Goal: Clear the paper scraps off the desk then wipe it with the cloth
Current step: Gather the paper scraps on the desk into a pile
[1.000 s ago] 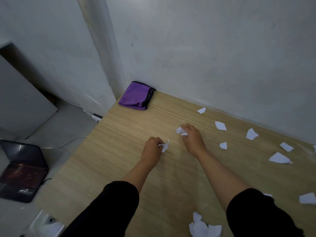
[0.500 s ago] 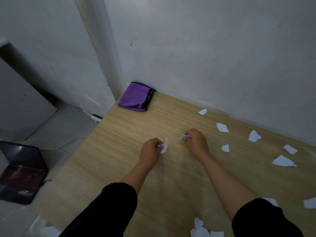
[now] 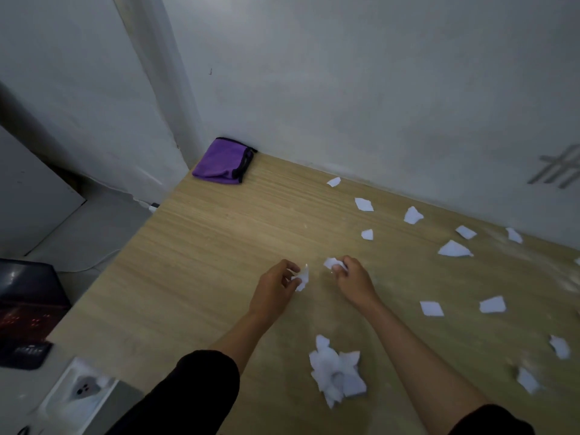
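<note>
Both forearms reach forward over the desk from black sleeves, the hands side by side near its middle and a little apart. The left hand is turned with its knuckles to the left, fingers curled loosely inward, and its thumb and fingertips pinch a white scrap that stands on edge just above the wood. The right hand lies palm down with the wrist low, its fingers bent and closed on a second scrap that sticks out past the fingertips toward the left hand. The two held pieces are near each other but not touching. A pile of gathered scraps lies between the forearms, close to the person. More loose scraps are scattered over the right half of the desk, some along the wall. The folded purple cloth sits in the far left corner against the wall, well apart from both hands.
</note>
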`<state>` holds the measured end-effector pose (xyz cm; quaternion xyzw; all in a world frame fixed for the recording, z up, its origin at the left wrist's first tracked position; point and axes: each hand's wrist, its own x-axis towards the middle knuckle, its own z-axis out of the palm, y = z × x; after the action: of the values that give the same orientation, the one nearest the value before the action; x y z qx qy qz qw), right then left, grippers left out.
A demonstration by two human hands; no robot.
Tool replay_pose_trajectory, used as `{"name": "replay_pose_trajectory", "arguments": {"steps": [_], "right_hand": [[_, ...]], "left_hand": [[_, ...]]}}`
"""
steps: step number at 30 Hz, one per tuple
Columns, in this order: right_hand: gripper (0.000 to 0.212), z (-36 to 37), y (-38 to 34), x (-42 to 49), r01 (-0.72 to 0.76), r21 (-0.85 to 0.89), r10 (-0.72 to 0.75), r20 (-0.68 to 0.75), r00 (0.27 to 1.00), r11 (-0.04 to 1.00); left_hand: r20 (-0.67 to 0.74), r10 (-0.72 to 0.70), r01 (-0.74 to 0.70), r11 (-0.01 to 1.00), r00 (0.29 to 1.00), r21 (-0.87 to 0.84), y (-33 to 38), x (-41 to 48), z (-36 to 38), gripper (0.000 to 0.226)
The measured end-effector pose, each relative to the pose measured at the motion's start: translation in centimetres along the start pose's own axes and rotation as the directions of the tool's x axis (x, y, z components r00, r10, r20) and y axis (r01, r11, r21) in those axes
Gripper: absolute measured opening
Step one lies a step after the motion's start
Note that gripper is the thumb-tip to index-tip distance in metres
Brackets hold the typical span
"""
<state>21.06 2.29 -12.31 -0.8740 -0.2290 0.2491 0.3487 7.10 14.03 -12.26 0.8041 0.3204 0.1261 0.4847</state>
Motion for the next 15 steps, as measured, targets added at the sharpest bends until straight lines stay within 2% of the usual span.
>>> {"name": "replay_pose_trajectory", "arguments": {"steps": [3,6,9,13,15], "right_hand": [[0.018,-0.3,1.8,-4.0,0.013,-0.007,-0.013,0.062,0.998,1.000],[0.020,0.0,3.5,-7.6,0.058,-0.086,-0.049,0.105,0.993,0.995],[0.024,0.1,4.6,-10.8,0.046,-0.211,-0.027,0.091,0.996,0.976],[0.028,0.1,5.2,-13.9,0.053,-0.289,-0.036,0.063,0.997,0.956],[0.045,0.0,5.8,-15.0,0.093,-0.340,-0.064,0.096,0.993,0.936]], "left_hand": [[0.033,-0.002,0.003,0.999,0.999,-0.042,1.0,-3.6,1.5,0.021],[0.082,-0.003,0.006,1.000,0.997,-0.030,1.3,-7.0,3.0,0.017],[0.121,-0.012,0.012,1.000,0.993,-0.002,1.1,-10.0,4.4,0.012],[0.102,-0.021,0.015,0.998,0.995,0.062,0.8,-12.4,5.7,0.011],[0.075,-0.042,0.033,0.993,0.996,0.113,0.6,-13.1,6.2,0.014]]}}
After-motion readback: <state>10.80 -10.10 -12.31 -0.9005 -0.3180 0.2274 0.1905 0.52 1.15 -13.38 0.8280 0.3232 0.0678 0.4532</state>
